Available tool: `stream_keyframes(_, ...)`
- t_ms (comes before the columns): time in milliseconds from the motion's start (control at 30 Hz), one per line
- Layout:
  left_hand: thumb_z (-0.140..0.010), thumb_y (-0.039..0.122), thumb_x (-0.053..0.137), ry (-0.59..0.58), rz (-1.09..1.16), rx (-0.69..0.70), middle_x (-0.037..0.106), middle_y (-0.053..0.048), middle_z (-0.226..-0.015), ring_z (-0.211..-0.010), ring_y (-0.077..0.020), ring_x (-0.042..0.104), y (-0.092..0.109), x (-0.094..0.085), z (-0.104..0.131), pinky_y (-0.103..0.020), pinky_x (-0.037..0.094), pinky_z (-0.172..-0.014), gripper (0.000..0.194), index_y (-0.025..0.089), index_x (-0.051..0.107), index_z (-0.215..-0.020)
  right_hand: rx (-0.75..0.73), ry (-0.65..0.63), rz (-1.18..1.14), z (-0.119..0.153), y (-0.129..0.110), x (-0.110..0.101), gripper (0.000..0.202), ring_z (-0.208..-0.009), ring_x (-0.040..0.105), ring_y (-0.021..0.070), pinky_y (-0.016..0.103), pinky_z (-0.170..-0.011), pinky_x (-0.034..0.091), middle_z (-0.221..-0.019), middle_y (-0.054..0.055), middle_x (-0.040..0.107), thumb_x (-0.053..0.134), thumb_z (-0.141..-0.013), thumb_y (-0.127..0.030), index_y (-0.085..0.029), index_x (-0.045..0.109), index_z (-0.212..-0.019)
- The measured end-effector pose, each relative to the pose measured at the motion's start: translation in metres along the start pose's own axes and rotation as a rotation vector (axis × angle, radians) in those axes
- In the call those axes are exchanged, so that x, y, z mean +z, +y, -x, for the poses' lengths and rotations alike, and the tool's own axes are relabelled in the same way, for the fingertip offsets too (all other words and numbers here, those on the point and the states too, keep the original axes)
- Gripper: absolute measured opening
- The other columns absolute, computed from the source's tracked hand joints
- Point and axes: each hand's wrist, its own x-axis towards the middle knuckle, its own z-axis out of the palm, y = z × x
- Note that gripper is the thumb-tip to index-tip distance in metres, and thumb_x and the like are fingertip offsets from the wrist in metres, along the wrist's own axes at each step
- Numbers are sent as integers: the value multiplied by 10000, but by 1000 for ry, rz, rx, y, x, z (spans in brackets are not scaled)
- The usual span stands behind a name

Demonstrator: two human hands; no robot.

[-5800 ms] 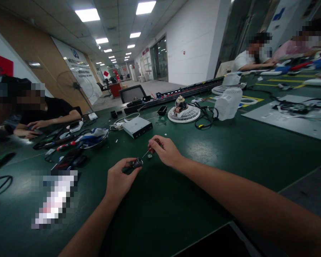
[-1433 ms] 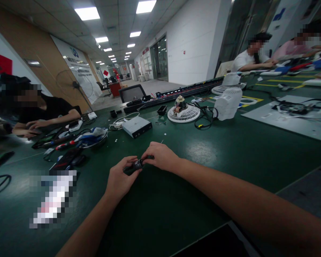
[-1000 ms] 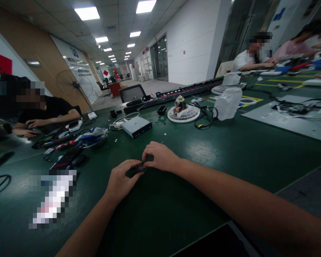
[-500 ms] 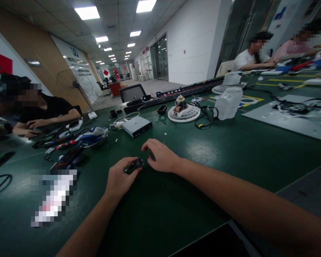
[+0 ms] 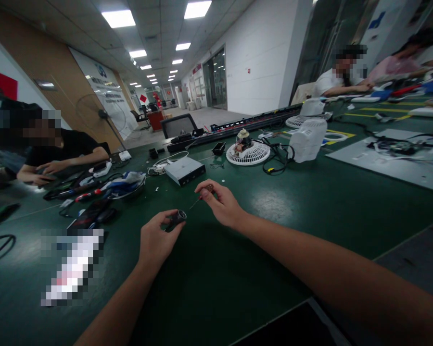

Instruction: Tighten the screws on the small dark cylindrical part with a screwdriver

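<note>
My left hand (image 5: 155, 240) is closed around a small black cylindrical part (image 5: 176, 219), gripped between thumb and fingers. The part's round end is tilted up toward the right. Just to the right, my right hand (image 5: 223, 207) pinches a small screwdriver (image 5: 208, 189) by its handle. The thin shaft points down and left toward the black part, with a gap between the tip and the part. Both hands are above the green tabletop (image 5: 209, 278).
Beyond my hands lie a silver disc drive (image 5: 185, 170), a white fan base with exposed motor (image 5: 248, 150) and a white plastic housing (image 5: 308, 139). Tools and a phone-like black object (image 5: 90, 214) are at left. A person (image 5: 61, 154) sits there; others sit at far right.
My right hand has turned and drawn back slightly, bringing the screwdriver into view. My left hand has shifted a little left with the black part.
</note>
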Motion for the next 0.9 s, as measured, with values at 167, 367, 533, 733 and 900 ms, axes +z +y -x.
stream_keyframes(167, -744, 311, 756, -7, 1, 16, 755, -18, -863, -762, -211, 718, 0, 0, 0, -353, 571, -730, 320, 233, 708, -1050, 101, 8, -195, 0, 11, 3, 225, -730, 587, 143, 295, -691, 464, -789, 7, 609, 510, -965, -395, -197, 599, -908)
stream_keyframes(367, -745, 279, 756, -14, 28, 97, 752, -21, -940, -799, -195, 711, 1, 0, 1, -348, 576, -776, 311, 232, 702, -1048, 166, -76, -114, 0, 11, 2, 203, -743, 621, 148, 302, -703, 470, -792, 8, 649, 539, -949, -384, -195, 606, -918)
stream_keyframes(533, -743, 258, 751, -23, 35, 126, 750, -22, -924, -791, -192, 708, 2, -1, 1, -344, 589, -762, 294, 231, 708, -1033, 185, -87, -164, -1, 15, 2, 248, -709, 615, 145, 303, -688, 477, -763, 9, 637, 535, -946, -410, -185, 605, -868)
stream_keyframes(733, -746, 261, 755, -6, 29, 111, 746, -30, -957, -792, -193, 701, -1, 0, 1, -337, 594, -715, 307, 225, 700, -1045, 201, -18, -177, -3, 19, 2, 230, -705, 608, 147, 307, -690, 476, -757, 8, 627, 551, -934, -398, -188, 606, -858)
stream_keyframes(900, -751, 257, 761, -30, 34, 140, 744, -17, -959, -815, -191, 700, -2, 0, 2, -348, 587, -774, 308, 242, 696, -1051, 225, -19, -283, -4, 17, 1, 249, -673, 604, 138, 300, -666, 483, -749, 4, 622, 539, -935, -411, -188, 601, -842)
